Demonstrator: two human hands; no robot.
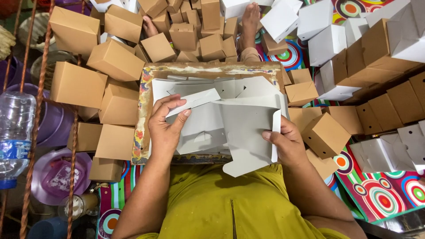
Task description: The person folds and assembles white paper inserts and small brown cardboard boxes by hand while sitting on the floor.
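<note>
Basically, left hand (164, 128) fingers (175, 105) are pinched on a narrow flap of the flat grey box blank (241, 126), thumb under it, fingertips on top. Right hand (287, 144) clamps the blank's right edge, thumb on its face. Blank sits over the stack of blanks (199, 88) on the worn wooden board (144, 110), in front of the yellow shirt (212, 203). Best guess: fold the flap squarely along its crease while the right hand keeps the panel taut. Finished brown boxes (115, 59) and white boxes (325, 44) are piled around.
</note>
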